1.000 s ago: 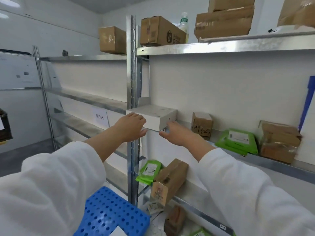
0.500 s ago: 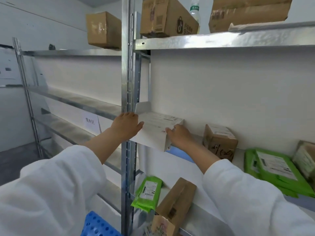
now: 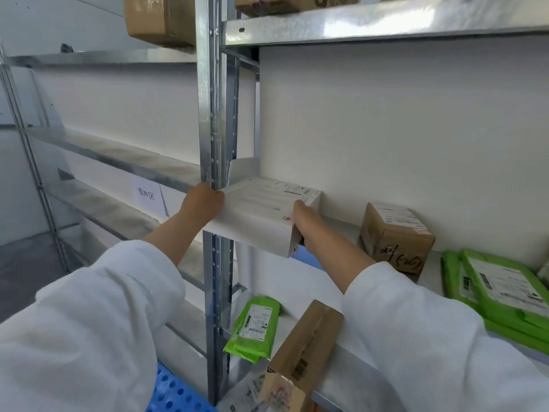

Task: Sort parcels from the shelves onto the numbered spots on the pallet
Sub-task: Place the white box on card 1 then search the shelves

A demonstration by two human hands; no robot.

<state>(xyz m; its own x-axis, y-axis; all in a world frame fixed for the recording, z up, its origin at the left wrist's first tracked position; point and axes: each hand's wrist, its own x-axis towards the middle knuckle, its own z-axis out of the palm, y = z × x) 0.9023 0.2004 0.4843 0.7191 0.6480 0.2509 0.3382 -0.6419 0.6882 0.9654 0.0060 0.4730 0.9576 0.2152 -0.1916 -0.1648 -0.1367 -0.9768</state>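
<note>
A galvanised steel rack (image 3: pixel 212 114) fills most of the view, its shelves running back along a white wall, with the person's white sleeves (image 3: pixel 89 328) reaching in from below. On the middle shelf (image 3: pixel 341 230), at its left end by the upright post, is the white parcel (image 3: pixel 261 215), a flat box with a printed label on top. It is tilted, and its near edge juts out past the shelf front and across the post; whether its far end rests on the shelf cannot be told. The left hand (image 3: pixel 205 203) grips the parcel's left edge with curled fingers, right beside the post. The right hand (image 3: pixel 306 221) clamps the near right corner, thumb on top and fingers hidden beneath. Further right on the same shelf lies a stack of green mailer bags (image 3: pixel 502 289) with white labels. Between them and the white parcel stands a small brown carton (image 3: pixel 395 236) with handwriting on its front, apart from both. On the shelf below, a long brown box (image 3: pixel 306 352) leans at an angle, just beside a single green mailer (image 3: pixel 255 328). A brown carton (image 3: pixel 157 19) sits on the top shelf to the left of the post. A corner of the perforated blue pallet (image 3: pixel 175 394) shows at the bottom edge. A paper sign (image 3: pixel 147 194) with printed characters hangs on the left bay. A sliver of something blue (image 3: pixel 300 254) shows under the white parcel.
</note>
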